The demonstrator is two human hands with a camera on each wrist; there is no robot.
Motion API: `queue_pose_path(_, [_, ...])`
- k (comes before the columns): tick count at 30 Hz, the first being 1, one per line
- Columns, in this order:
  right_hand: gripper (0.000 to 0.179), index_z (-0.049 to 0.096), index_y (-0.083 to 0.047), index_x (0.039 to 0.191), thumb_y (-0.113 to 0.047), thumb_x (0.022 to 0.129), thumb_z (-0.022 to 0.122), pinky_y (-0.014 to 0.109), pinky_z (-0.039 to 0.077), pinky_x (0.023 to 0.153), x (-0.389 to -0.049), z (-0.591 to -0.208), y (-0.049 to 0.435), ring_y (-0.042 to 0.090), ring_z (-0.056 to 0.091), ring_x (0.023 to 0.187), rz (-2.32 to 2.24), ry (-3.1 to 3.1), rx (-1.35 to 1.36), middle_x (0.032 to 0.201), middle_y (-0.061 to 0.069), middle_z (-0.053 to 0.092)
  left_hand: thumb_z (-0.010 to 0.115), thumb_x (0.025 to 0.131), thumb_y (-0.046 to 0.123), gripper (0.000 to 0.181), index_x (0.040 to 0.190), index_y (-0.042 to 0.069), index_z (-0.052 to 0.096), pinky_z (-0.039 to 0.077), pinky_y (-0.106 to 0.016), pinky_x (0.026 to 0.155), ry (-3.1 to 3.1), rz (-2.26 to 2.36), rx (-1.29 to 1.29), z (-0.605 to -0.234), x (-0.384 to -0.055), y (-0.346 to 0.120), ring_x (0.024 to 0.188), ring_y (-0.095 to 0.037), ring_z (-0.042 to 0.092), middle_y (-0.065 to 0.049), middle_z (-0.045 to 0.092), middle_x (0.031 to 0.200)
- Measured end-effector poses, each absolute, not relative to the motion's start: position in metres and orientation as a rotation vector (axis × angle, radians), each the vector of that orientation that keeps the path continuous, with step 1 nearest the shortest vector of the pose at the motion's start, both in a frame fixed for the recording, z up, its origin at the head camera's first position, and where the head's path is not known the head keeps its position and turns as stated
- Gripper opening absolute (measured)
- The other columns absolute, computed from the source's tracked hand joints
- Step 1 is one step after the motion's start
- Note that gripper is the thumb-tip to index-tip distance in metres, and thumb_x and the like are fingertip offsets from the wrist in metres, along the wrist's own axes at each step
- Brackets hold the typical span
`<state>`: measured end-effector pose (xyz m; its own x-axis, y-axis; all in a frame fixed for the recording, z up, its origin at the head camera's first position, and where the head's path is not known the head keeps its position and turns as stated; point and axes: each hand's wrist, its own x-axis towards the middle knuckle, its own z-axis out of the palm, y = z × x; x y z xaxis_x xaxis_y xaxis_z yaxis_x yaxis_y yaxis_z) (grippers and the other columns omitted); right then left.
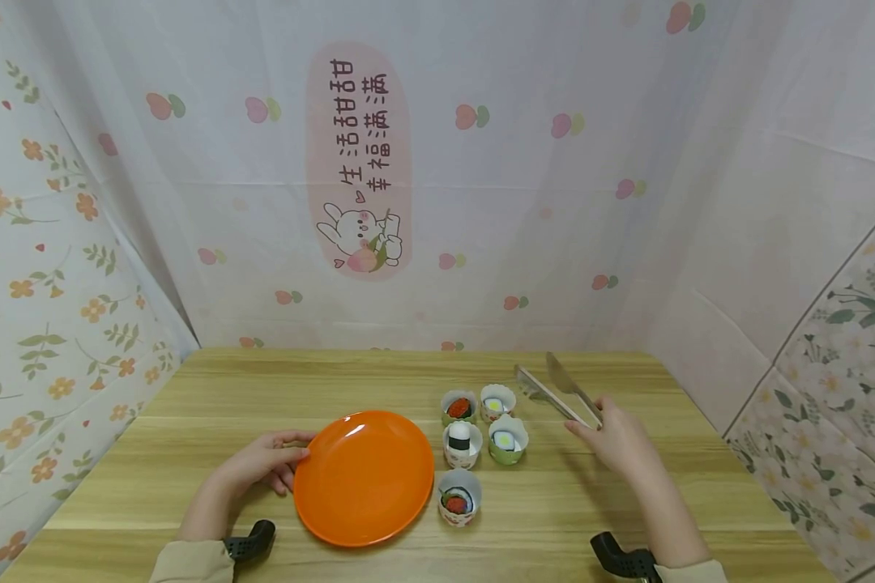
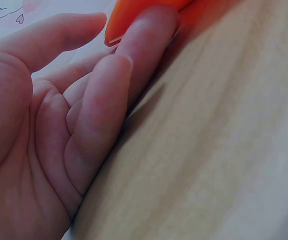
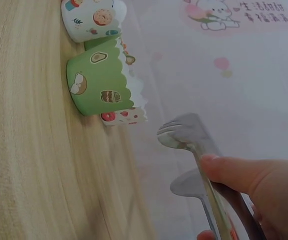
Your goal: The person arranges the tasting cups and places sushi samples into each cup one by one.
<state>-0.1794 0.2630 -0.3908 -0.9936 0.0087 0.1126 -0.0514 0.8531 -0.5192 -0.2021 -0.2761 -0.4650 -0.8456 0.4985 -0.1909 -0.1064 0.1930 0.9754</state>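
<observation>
An orange plate [image 1: 364, 478] lies on the wooden table in the head view, its inside bare. My left hand [image 1: 266, 465] grips the plate's left rim. In the left wrist view the thumb comes to the orange rim [image 2: 139, 15] from one side and fingers lie at its underside. My right hand [image 1: 620, 433] holds metal tongs [image 1: 554, 397] by the arms, above the table to the right of the cups. Their ends, one of them fork-like, stand apart with nothing between them in the right wrist view. A green paper cup [image 3: 96, 75] is near the tongs there.
Several paper cups stand between plate and tongs, with sushi pieces inside. One white cup [image 1: 461, 461] contains a white rice piece with a dark band; the nearest cup [image 1: 459, 506] contains a roll with red filling. A printed curtain [image 1: 554, 202] rises behind the table [image 1: 262, 389].
</observation>
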Motion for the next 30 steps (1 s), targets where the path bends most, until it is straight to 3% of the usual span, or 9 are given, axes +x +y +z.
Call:
queue_pose_path(14, [0.079, 0.038, 0.016, 0.126, -0.050, 0.090, 0.062, 0.033, 0.040, 0.046, -0.184, -0.400, 0.270, 0.019, 0.048, 0.055, 0.874, -2.904, -0.062, 0.074, 0.012, 0.054, 0.055, 0.099, 0.020, 0.053, 0.139, -0.010, 0.039, 0.054, -0.026, 0.053, 1.998, 1.694, 0.370, -0.465, -0.203, -0.277, 0.058, -0.015, 0.063, -0.011, 0.065, 0.075])
queue_pose_path(19, [0.086, 0.036, 0.019, 0.127, -0.054, 0.089, 0.060, 0.041, 0.048, 0.055, -0.185, -0.404, 0.273, 0.030, 0.058, 0.068, 0.835, -2.901, -0.086, 0.090, 0.029, 0.060, 0.054, 0.099, 0.020, 0.052, 0.139, -0.010, 0.038, 0.053, -0.025, 0.052, 1.984, 1.705, 0.363, -0.466, -0.204, -0.276, 0.057, -0.015, 0.063, -0.010, 0.065, 0.074])
queue_pose_path(23, [0.091, 0.034, 0.021, 0.128, -0.058, 0.089, 0.058, 0.047, 0.050, 0.062, -0.187, -0.408, 0.275, 0.037, 0.061, 0.078, 0.816, -2.894, -0.119, 0.104, 0.039, 0.055, 0.055, 0.099, 0.020, 0.052, 0.139, -0.009, 0.039, 0.053, -0.025, 0.051, 1.983, 1.707, 0.359, -0.466, -0.204, -0.276, 0.057, -0.015, 0.064, -0.011, 0.065, 0.074])
queue_pose_path(30, [0.085, 0.033, 0.020, 0.125, -0.052, 0.090, 0.060, 0.036, 0.044, 0.048, -0.187, -0.412, 0.276, 0.026, 0.053, 0.061, 0.872, -2.863, -0.176, 0.088, 0.030, 0.057, 0.054, 0.099, 0.020, 0.052, 0.140, -0.009, 0.038, 0.053, -0.026, 0.052, 1.991, 1.694, 0.363, -0.466, -0.204, -0.277, 0.057, -0.015, 0.063, -0.011, 0.065, 0.074])
